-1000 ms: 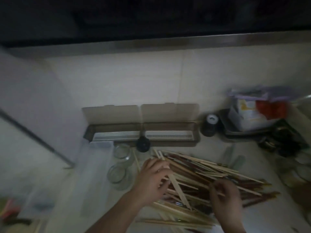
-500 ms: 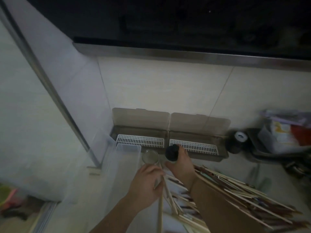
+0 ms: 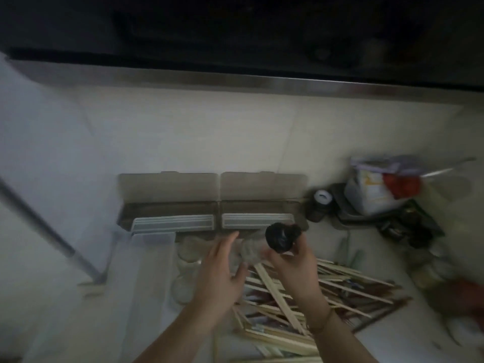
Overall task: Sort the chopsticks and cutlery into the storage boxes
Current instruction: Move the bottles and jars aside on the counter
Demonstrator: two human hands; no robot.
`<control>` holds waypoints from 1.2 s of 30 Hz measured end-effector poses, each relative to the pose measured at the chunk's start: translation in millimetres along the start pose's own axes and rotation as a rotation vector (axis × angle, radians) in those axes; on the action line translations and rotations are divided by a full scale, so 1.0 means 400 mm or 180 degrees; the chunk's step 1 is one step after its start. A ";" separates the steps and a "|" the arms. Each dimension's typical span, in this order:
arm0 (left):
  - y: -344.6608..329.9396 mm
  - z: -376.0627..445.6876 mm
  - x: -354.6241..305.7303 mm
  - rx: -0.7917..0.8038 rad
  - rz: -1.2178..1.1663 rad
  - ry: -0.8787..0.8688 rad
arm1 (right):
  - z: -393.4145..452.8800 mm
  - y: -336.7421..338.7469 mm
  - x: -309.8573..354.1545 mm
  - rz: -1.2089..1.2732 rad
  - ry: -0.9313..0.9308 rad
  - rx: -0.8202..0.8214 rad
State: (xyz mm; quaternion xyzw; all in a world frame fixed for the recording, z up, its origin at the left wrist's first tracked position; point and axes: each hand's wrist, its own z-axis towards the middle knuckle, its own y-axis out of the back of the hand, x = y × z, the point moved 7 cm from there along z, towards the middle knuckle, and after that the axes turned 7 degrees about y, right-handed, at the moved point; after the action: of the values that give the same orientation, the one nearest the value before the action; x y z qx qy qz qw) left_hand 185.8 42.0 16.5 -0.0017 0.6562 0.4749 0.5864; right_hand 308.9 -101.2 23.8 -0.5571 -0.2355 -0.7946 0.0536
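Note:
A heap of pale and dark chopsticks [image 3: 327, 292] lies on the counter in front of me. Two brown storage boxes stand side by side against the wall with lids up, the left box [image 3: 167, 208] and the right box [image 3: 262, 206], each with a white slatted insert. My right hand [image 3: 293, 263] is lifted above the heap and grips a small dark-capped jar [image 3: 280, 237] just in front of the right box. My left hand [image 3: 222, 273] hovers beside it, fingers spread, holding nothing.
A clear plastic bin [image 3: 146, 271] sits left of my hands, with clear glass jars [image 3: 188, 251] beside it. A dark bottle with a white cap [image 3: 320, 205] and a tray of packets [image 3: 377, 195] crowd the right. A metal rail [image 3: 44, 226] slants at the left.
My right hand has lifted the dark-capped jar off the counter and toward me. My left hand has let go of the chopsticks and opened.

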 end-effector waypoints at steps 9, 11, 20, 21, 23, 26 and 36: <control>-0.420 -0.040 -0.281 0.1303 0.0294 -0.0794 | -0.224 0.604 -0.180 -0.0753 -0.0869 -0.1654; -0.523 -0.080 -0.363 0.1622 0.0478 -0.1228 | -0.275 0.706 -0.217 -0.0923 -0.1025 -0.2079; -0.885 -0.218 -0.517 0.2368 0.1824 -0.2075 | -0.416 0.961 -0.342 -0.1295 -0.1383 -0.3015; -0.901 -0.205 -0.513 0.2331 0.1916 -0.2017 | -0.419 0.976 -0.343 -0.1276 -0.1316 -0.3063; -0.918 -0.159 -0.492 0.2240 0.2079 -0.1831 | -0.421 0.999 -0.352 -0.1193 -0.1219 -0.3120; -0.923 -0.069 -0.441 0.2089 0.2270 -0.1516 | -0.422 1.016 -0.377 -0.1036 -0.1247 -0.3131; -0.938 -0.006 -0.343 0.2267 0.2648 -0.1416 | -0.402 1.051 -0.454 -0.0725 -0.1314 -0.3118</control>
State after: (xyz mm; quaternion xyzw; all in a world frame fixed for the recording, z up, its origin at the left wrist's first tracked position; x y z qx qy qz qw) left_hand 436.7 -241.6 -111.1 0.5523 0.5820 0.4044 0.4389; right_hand 384.5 -574.4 -52.4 -0.6323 0.0978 -0.6862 -0.3460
